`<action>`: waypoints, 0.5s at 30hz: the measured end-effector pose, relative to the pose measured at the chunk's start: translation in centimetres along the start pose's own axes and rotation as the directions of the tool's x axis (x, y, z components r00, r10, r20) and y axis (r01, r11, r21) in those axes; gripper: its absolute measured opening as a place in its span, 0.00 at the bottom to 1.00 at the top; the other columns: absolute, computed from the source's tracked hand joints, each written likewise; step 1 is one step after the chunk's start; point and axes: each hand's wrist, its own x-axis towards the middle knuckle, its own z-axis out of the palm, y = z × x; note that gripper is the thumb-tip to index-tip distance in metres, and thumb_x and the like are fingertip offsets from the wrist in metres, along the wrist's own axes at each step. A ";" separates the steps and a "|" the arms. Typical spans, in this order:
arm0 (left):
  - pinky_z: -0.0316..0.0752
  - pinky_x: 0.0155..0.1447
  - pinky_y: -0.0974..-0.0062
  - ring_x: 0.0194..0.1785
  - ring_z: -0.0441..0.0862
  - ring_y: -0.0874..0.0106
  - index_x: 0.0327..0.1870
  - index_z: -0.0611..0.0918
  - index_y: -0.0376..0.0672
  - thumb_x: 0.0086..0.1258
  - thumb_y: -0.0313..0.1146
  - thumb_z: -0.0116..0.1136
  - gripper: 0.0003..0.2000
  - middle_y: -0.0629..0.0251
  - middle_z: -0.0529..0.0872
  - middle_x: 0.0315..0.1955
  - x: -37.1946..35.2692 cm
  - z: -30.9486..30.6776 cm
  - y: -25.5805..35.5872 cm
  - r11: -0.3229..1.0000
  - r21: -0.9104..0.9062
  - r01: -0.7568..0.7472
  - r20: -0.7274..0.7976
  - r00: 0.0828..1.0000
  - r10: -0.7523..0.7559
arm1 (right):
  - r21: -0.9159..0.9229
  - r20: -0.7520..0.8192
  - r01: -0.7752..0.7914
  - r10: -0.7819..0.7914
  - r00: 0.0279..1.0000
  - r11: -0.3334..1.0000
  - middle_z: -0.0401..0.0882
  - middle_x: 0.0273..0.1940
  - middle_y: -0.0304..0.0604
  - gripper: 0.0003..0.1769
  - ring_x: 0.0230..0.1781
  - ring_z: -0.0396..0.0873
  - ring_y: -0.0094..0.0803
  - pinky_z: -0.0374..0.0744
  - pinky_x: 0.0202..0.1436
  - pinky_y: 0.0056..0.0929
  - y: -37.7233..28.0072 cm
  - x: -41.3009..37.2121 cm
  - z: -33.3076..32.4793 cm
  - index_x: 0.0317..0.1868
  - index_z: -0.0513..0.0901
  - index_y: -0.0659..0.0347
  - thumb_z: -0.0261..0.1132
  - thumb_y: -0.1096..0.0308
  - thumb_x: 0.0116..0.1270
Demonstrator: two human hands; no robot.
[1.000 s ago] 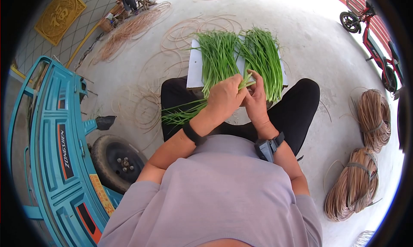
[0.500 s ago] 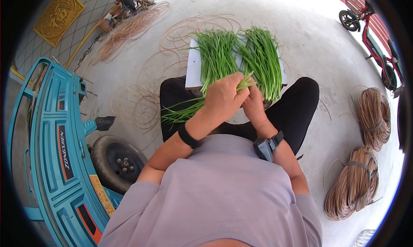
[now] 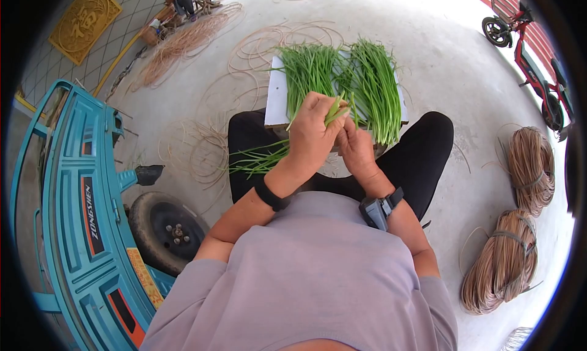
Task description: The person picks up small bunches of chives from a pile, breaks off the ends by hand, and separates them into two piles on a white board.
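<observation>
My left hand (image 3: 313,131) is wrapped round a small bunch of green stalks (image 3: 336,109); their pale ends stick up past the thumb and their leafy part (image 3: 263,158) hangs out to the left over my thigh. My right hand (image 3: 358,148) is pinched close beside it at the stalk ends, near a thin green stalk; the fingertips are partly hidden. Just beyond both hands, two piles of long green stalks, the left one (image 3: 309,73) and the right one (image 3: 376,91), lie side by side on a white board (image 3: 277,97).
A blue vehicle (image 3: 79,198) and a black wheel (image 3: 168,232) stand at the left. Coiled brown bundles (image 3: 531,168) lie at the right, below a red scooter (image 3: 531,67). A seated person (image 3: 182,0) is at the top left, near loose strands (image 3: 183,45).
My left hand has turned and moved slightly left, with the stalk ends now pointing more upward. My right hand has shifted down a little, and its fingers are more visible.
</observation>
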 end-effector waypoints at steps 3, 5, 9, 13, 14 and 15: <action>0.76 0.42 0.68 0.37 0.81 0.62 0.44 0.82 0.37 0.71 0.36 0.59 0.11 0.59 0.81 0.36 0.0 0.2 -0.2 0.999 -0.023 0.050 0.042 0.998 -0.049 | -0.020 -0.015 0.063 -0.063 0.998 0.998 0.79 0.30 0.55 0.12 0.32 0.78 0.57 0.75 0.33 0.46 -0.1 -0.2 0.2 0.50 0.76 0.59 0.56 0.62 0.73; 0.76 0.43 0.70 0.38 0.82 0.63 0.44 0.83 0.37 0.73 0.36 0.57 0.11 0.58 0.83 0.36 0.0 0.3 -0.3 0.996 -0.053 0.076 0.077 0.994 -0.072 | -0.036 -0.001 0.065 -0.065 0.998 0.997 0.79 0.31 0.55 0.12 0.33 0.78 0.58 0.75 0.34 0.47 -0.4 -0.3 0.0 0.51 0.76 0.59 0.57 0.63 0.73; 0.76 0.43 0.71 0.38 0.82 0.63 0.44 0.83 0.38 0.74 0.38 0.55 0.12 0.57 0.85 0.36 -0.3 0.8 -1.0 0.993 -0.081 0.081 0.101 0.992 -0.073 | -0.053 -0.006 0.071 -0.071 0.997 0.996 0.80 0.32 0.56 0.13 0.34 0.79 0.57 0.75 0.34 0.47 -0.7 -0.3 -0.2 0.53 0.75 0.58 0.58 0.63 0.72; 0.75 0.42 0.72 0.36 0.82 0.63 0.45 0.83 0.38 0.76 0.39 0.52 0.13 0.56 0.85 0.33 -0.3 0.8 -0.7 0.985 -0.129 0.112 0.127 0.987 -0.096 | -0.127 0.019 0.093 -0.091 0.996 0.988 0.80 0.33 0.56 0.16 0.34 0.79 0.57 0.75 0.34 0.48 -0.1 -0.3 0.0 0.57 0.73 0.56 0.58 0.63 0.72; 0.75 0.42 0.72 0.35 0.82 0.64 0.45 0.83 0.38 0.76 0.40 0.52 0.13 0.56 0.85 0.32 -0.4 0.8 -0.7 0.984 -0.132 0.118 0.124 0.987 -0.102 | -0.136 0.022 0.102 -0.100 0.995 0.985 0.81 0.33 0.56 0.17 0.34 0.79 0.57 0.75 0.34 0.48 0.2 -0.3 0.1 0.58 0.73 0.55 0.58 0.63 0.72; 0.75 0.41 0.72 0.34 0.82 0.65 0.45 0.83 0.38 0.76 0.40 0.52 0.14 0.57 0.84 0.31 -0.4 0.8 -0.6 0.983 -0.134 0.124 0.122 0.987 -0.108 | -0.139 0.018 0.105 -0.104 0.994 0.985 0.81 0.33 0.56 0.18 0.34 0.79 0.57 0.76 0.34 0.48 0.0 -0.3 0.0 0.60 0.72 0.54 0.58 0.63 0.72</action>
